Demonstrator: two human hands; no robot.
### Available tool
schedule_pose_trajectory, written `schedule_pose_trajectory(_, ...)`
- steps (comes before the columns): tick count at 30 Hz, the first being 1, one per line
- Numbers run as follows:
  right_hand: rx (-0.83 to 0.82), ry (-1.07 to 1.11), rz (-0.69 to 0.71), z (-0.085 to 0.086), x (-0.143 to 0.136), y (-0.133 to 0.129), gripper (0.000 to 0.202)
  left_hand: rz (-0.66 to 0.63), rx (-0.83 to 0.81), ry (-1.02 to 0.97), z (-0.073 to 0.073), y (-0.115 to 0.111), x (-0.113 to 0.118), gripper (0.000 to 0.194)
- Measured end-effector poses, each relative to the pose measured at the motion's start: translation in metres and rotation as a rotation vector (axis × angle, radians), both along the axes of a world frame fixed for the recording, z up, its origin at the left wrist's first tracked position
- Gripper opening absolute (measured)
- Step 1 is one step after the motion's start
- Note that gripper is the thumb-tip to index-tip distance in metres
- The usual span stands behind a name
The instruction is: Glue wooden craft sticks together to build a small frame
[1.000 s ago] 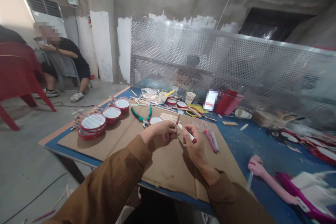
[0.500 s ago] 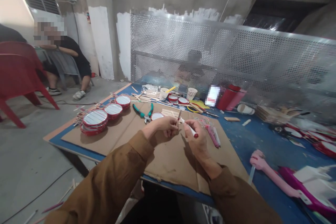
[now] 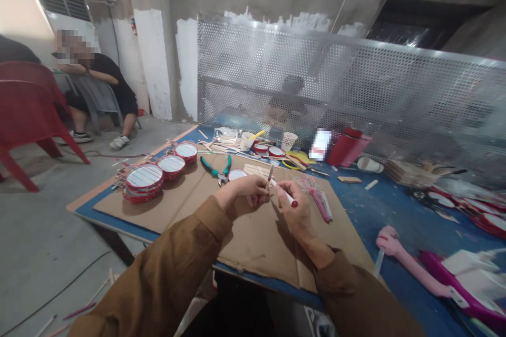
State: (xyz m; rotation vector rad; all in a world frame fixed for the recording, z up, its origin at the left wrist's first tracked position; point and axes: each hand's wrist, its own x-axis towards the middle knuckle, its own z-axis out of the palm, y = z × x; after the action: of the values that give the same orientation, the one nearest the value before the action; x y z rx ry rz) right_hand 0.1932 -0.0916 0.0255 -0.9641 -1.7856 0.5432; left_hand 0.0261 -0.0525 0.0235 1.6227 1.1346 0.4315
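Over the cardboard sheet (image 3: 253,242), my left hand (image 3: 253,189) pinches a thin wooden stick (image 3: 271,172) that stands nearly upright. My right hand (image 3: 294,202) is closed on a white marker with a red end (image 3: 291,201), its tip at the stick. Behind my left hand lie a round red-rimmed piece (image 3: 237,174) and some pale wooden sticks (image 3: 255,169). Pliers with teal handles (image 3: 216,172) rest open to the left of them. Stacked red-rimmed discs (image 3: 144,178) stand on the cardboard's left side.
A pink glue gun (image 3: 319,202) lies right of my hands. Farther right are a pink tool (image 3: 415,266) and a purple item (image 3: 438,268). Paper cups (image 3: 289,140), a lit phone (image 3: 320,144) and a red bottle (image 3: 344,147) line the back. A person (image 3: 106,76) sits at left.
My hands and the marker have hardly moved. At left, the seated person's head and arm have shifted slightly.
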Motion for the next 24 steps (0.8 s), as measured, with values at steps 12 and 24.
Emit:
schedule_pose_trajectory(12, -0.004, -0.005, 0.001, 0.0015, -0.0007, -0.0003, 0.023, -0.001, 0.024, -0.007, -0.0018, 0.0011, 0.0006, 0.010)
schedule_pose_trajectory(24, -0.004, -0.006, -0.007, 0.0002, -0.0006, 0.0006, 0.023, 0.009, 0.022, 0.001, 0.0006, -0.0012, 0.0005, 0.010)
